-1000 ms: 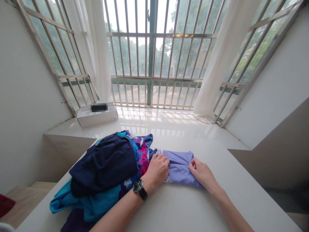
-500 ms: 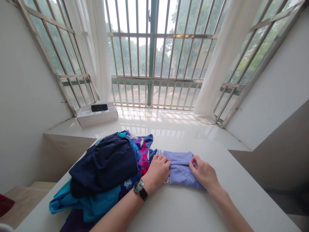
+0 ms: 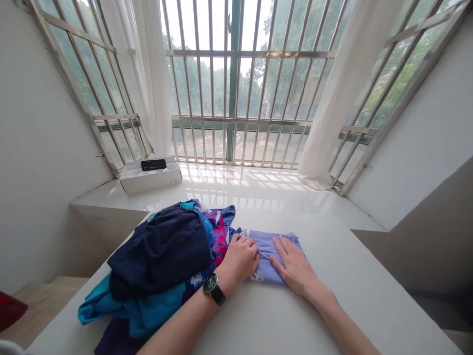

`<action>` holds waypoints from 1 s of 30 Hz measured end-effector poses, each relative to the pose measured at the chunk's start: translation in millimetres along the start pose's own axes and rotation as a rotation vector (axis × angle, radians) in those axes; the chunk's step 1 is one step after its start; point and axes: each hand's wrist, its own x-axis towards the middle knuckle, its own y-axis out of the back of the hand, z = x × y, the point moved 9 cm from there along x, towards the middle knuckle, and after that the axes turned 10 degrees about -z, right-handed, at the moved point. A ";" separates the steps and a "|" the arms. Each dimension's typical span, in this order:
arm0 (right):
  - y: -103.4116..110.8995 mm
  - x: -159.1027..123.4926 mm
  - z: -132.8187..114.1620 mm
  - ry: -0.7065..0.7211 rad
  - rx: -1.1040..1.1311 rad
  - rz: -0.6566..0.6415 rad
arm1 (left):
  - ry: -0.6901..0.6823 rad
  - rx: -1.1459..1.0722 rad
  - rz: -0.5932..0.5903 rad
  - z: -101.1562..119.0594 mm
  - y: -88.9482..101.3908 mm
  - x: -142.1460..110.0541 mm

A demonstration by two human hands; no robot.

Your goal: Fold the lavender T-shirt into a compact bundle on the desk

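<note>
A folded lavender shirt with white print lies flat on the white table, to the right of a heap of clothes. My left hand, wearing a black-strapped watch on its wrist, is closed on the shirt's left part with fingers curled; the fingertips are partly hidden. Across the shirt's right part, my right hand lies flat, fingers spread and pressing on the cloth. The heap beside my left forearm has a navy garment on top, with a teal one and a purple and pink patterned one below.
The white table meets a window sill at its far end. On the sill sits an open white box with a black device on it. White curtains hang before the barred window.
My right hand has moved left from the shirt's right end and flattened from a pinch onto the cloth. The right end of the shirt is now folded in, so it looks shorter.
</note>
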 end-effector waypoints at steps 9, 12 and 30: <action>-3.7 -2.5 10.1 -0.100 -0.010 0.023 | 0.093 0.088 0.041 -7.8 2.5 5.1; -6.9 -1.6 11.5 -0.095 -0.016 0.048 | 0.081 0.081 0.076 -3.4 2.1 7.5; 21.7 15.0 -15.0 0.040 0.008 0.144 | 0.010 -0.003 -0.029 -1.3 -34.9 6.7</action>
